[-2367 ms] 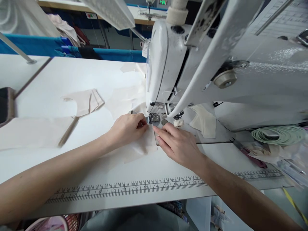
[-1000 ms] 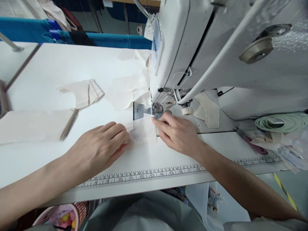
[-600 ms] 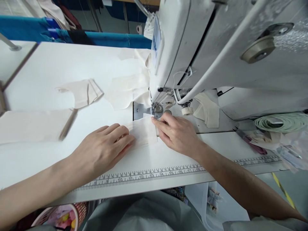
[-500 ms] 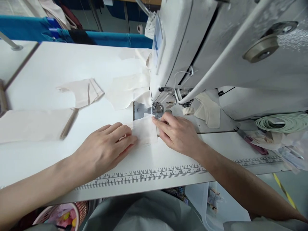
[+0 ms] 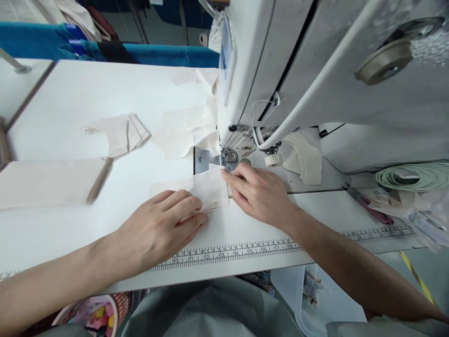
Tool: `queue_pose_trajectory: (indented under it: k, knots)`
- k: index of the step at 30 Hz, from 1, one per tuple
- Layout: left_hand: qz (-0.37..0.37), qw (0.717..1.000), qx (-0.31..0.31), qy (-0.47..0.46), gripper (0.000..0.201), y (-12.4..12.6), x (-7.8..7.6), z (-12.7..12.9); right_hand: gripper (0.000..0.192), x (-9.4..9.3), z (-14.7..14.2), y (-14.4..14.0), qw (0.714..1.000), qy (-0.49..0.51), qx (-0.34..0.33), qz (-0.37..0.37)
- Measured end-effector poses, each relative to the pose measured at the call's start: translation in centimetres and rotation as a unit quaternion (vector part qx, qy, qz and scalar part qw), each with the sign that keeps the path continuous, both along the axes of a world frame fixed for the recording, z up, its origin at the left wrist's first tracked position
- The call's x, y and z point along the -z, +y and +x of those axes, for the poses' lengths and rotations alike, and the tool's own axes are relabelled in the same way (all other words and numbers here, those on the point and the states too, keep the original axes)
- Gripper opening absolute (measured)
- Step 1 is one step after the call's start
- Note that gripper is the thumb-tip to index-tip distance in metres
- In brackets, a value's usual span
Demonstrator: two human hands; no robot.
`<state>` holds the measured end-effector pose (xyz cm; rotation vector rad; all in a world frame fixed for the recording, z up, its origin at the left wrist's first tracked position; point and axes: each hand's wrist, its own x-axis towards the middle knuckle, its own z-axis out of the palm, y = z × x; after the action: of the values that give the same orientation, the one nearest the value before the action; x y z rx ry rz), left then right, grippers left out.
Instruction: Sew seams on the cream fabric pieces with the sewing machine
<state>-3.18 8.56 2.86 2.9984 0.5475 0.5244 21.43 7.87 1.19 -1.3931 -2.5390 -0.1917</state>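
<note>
Both flat, open hands, left hand (image 5: 164,224) and right hand (image 5: 259,194), press the cloth piece (image 5: 206,189) between them.

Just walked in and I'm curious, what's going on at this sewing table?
A person sits at a white sewing machine. The left hand lies flat on a small cream fabric piece, and the right hand steadies its far edge just in front of the presser foot. More cut pieces lie on the table.

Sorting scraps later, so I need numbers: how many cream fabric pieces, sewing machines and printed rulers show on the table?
Cream fabric pieces: 5, one under both hands
Sewing machines: 1
Printed rulers: 1
Total: 7
</note>
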Motion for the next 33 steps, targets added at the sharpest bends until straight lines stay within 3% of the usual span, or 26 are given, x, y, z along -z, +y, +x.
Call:
queue_pose_trajectory:
  k: [10, 17, 24, 33]
  knots:
    - [-0.016, 1.000, -0.001, -0.005, 0.020, 0.4, -0.3, 0.0, 0.035, 0.0, -0.2, -0.1, 1.000, -0.018, 0.002, 0.012]
    - [0.030, 0.998, -0.036, 0.033, 0.024, 2.7, -1.0, 0.7, 0.035, -0.2, -0.2, -0.3, 0.999, -0.022, -0.016, 0.045]
    - [0.015, 0.997, -0.057, 0.041, 0.030, 5.1, 0.0, 2.0, 0.036, -0.1, -0.3, -0.4, 0.999, -0.032, -0.009, 0.040]
    - [0.028, 0.997, -0.060, 0.042, 0.029, 5.3, 0.8, 1.9, 0.033, 0.2, -0.3, -0.2, 0.998, -0.019, -0.017, 0.060]
